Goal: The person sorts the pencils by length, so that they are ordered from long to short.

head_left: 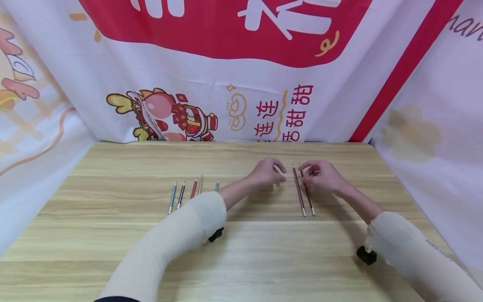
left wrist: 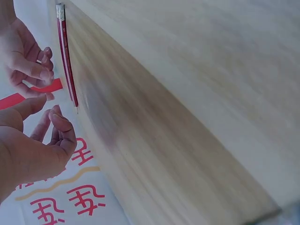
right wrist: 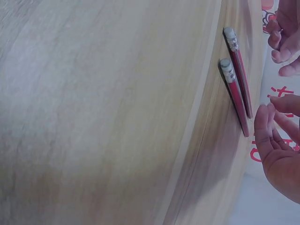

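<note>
Two dark red pencils with white eraser ends lie side by side on the table, the left pencil (head_left: pixel 298 188) and the right pencil (head_left: pixel 311 205). Just left of the pair hovers my left hand (head_left: pixel 268 173), fingers loosely bent and holding nothing. My right hand (head_left: pixel 322 176) is at the right pencil and covers part of it in the head view. In the right wrist view, the right hand's fingers (right wrist: pixel 265 131) are loosely bent with nothing between them, beyond the pencils' far ends. Whether they touch a pencil I cannot tell.
A row of several pencils lies to the left: a blue pencil (head_left: pixel 172 197), a dark pencil (head_left: pixel 181 193), a red pencil (head_left: pixel 194 188), a pale pencil (head_left: pixel 200 184) and another blue pencil (head_left: pixel 217 184). My left sleeve (head_left: pixel 196 214) hides some lower ends. A printed cloth (head_left: pixel 226 75) hangs behind the table (head_left: pixel 264 260).
</note>
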`<state>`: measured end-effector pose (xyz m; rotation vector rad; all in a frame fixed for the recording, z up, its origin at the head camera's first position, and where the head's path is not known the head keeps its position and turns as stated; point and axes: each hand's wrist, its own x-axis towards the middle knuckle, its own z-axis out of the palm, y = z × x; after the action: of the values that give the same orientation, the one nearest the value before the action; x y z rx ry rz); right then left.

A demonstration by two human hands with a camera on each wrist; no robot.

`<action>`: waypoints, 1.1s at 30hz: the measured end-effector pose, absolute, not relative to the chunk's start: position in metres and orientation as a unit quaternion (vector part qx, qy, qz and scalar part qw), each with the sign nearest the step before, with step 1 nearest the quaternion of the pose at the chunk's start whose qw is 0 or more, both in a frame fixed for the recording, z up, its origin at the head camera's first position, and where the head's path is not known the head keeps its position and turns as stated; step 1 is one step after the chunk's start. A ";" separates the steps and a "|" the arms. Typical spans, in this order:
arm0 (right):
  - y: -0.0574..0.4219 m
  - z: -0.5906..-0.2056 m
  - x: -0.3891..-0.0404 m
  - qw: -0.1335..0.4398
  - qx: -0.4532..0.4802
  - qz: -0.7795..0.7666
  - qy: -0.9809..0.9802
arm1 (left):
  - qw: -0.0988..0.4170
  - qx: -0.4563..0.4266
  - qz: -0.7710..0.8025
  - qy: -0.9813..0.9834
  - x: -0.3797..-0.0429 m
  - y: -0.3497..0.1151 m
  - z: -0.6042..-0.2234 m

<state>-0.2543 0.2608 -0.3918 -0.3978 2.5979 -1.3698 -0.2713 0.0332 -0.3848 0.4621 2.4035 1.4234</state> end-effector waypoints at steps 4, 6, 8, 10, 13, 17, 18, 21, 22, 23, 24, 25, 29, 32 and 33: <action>0.257 -0.391 -0.256 0.088 -0.146 -0.459 0.872 | 0.157 0.171 0.494 0.838 -0.271 0.022 -0.380; 0.255 -0.390 -0.256 0.093 -0.148 -0.462 0.869 | 0.156 0.170 0.494 0.838 -0.271 0.016 -0.378; 0.254 -0.390 -0.256 0.097 -0.148 -0.464 0.868 | 0.155 0.168 0.495 0.839 -0.272 0.011 -0.377; 0.252 -0.389 -0.256 0.101 -0.149 -0.465 0.867 | 0.153 0.168 0.493 0.840 -0.272 0.005 -0.376; 0.250 -0.389 -0.256 0.103 -0.150 -0.460 0.869 | 0.144 0.174 0.477 0.849 -0.273 -0.002 -0.374; 0.246 -0.389 -0.257 0.103 -0.151 -0.458 0.870 | 0.138 0.180 0.454 0.862 -0.273 -0.012 -0.373; 0.245 -0.389 -0.257 0.101 -0.153 -0.457 0.870 | 0.139 0.179 0.452 0.863 -0.272 -0.015 -0.373; 0.241 -0.388 -0.256 0.101 -0.161 -0.460 0.868 | 0.135 0.177 0.444 0.868 -0.272 -0.023 -0.372; 0.240 -0.388 -0.256 0.101 -0.164 -0.460 0.867 | 0.134 0.175 0.443 0.869 -0.272 -0.026 -0.371; 0.239 -0.387 -0.256 0.101 -0.166 -0.460 0.866 | 0.132 0.173 0.442 0.870 -0.271 -0.029 -0.371; 0.239 -0.387 -0.255 0.102 -0.166 -0.459 0.867 | 0.131 0.171 0.441 0.871 -0.271 -0.031 -0.370; 0.238 -0.387 -0.255 0.104 -0.167 -0.459 0.866 | 0.129 0.170 0.439 0.873 -0.270 -0.034 -0.370; 0.235 -0.388 -0.255 0.109 -0.164 -0.458 0.867 | 0.121 0.166 0.437 0.875 -0.268 -0.044 -0.371; 0.231 -0.389 -0.255 0.118 -0.160 -0.468 0.861 | 0.119 0.166 0.439 0.875 -0.267 -0.051 -0.373; 0.230 -0.389 -0.255 0.119 -0.161 -0.470 0.860 | 0.119 0.166 0.438 0.876 -0.266 -0.053 -0.373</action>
<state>-0.2548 0.2301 -0.3892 -0.4707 2.5130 -1.3745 -0.2661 -0.0529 -0.3735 0.4857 2.5602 1.2802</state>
